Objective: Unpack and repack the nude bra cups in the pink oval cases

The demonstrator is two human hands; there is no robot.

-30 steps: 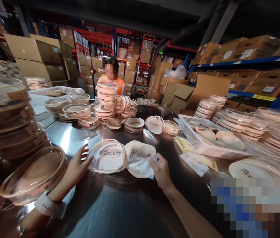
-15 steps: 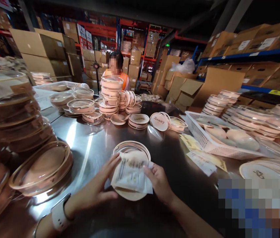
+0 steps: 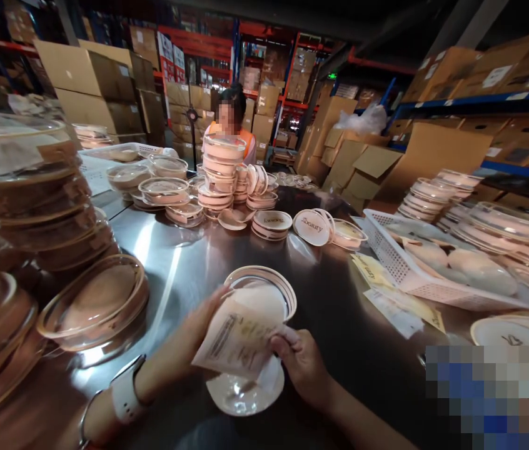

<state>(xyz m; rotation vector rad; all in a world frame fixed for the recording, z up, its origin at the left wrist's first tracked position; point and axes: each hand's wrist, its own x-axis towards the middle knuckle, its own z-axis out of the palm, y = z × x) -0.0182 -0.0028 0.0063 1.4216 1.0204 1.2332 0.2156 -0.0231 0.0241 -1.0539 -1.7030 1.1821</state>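
Left hand (image 3: 199,328) and right hand (image 3: 299,359) both pinching a white printed paper packet (image 3: 236,337). Just under them, a shiny white round lid (image 3: 241,394) on the shiny metal worktop (image 3: 171,262). Right behind the packet, a clear round plastic case (image 3: 264,290).

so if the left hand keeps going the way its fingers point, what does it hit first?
Left hand points up and right, under the leaflet; past that, likely the clear dish, though depth is unclear.
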